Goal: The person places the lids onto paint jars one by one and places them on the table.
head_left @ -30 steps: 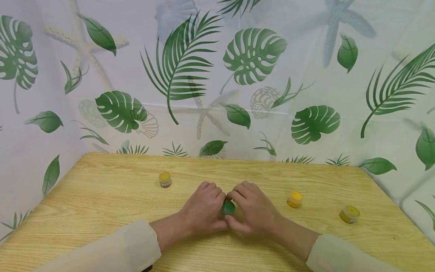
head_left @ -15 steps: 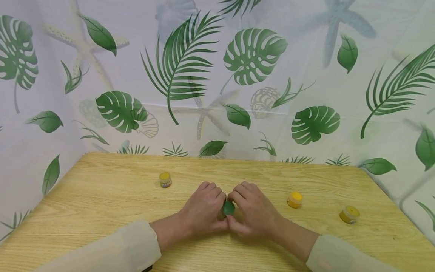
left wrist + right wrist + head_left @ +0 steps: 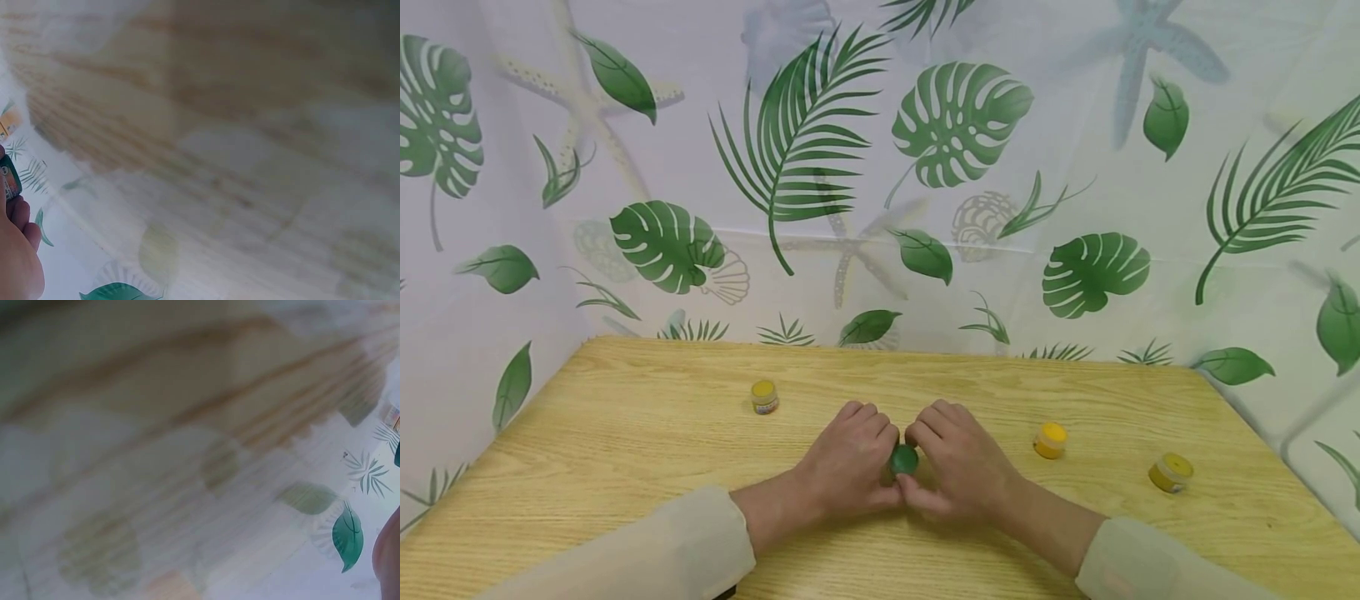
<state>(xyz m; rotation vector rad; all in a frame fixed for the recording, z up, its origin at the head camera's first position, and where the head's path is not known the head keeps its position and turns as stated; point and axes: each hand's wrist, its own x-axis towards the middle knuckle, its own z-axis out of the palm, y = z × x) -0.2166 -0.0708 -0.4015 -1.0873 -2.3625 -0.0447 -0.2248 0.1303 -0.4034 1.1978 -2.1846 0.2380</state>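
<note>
Near the middle of the table, a small jar with a green lid (image 3: 905,459) sits between both hands. My left hand (image 3: 848,462) grips it from the left with curled fingers. In the left wrist view that hand (image 3: 22,259) appears at the left edge, with the jar's dark green side and orange-toned label (image 3: 10,181) above the fingers. From the right, my right hand (image 3: 961,467) pinches the green lid between thumb and forefinger. Only an edge of this hand (image 3: 389,559) enters the right wrist view. Most of the jar's body is hidden by the fingers.
A jar with a yellow lid (image 3: 764,397) stands toward the back left of the wooden table (image 3: 647,417). To the right are an orange-yellow jar (image 3: 1051,440) and a darker yellow jar (image 3: 1171,473). A leaf-printed cloth (image 3: 850,150) hangs behind the table.
My right fingertips have shifted slightly at the rim of the green lid, the forefinger a little to the right. The left hand and the other jars stay in place.
</note>
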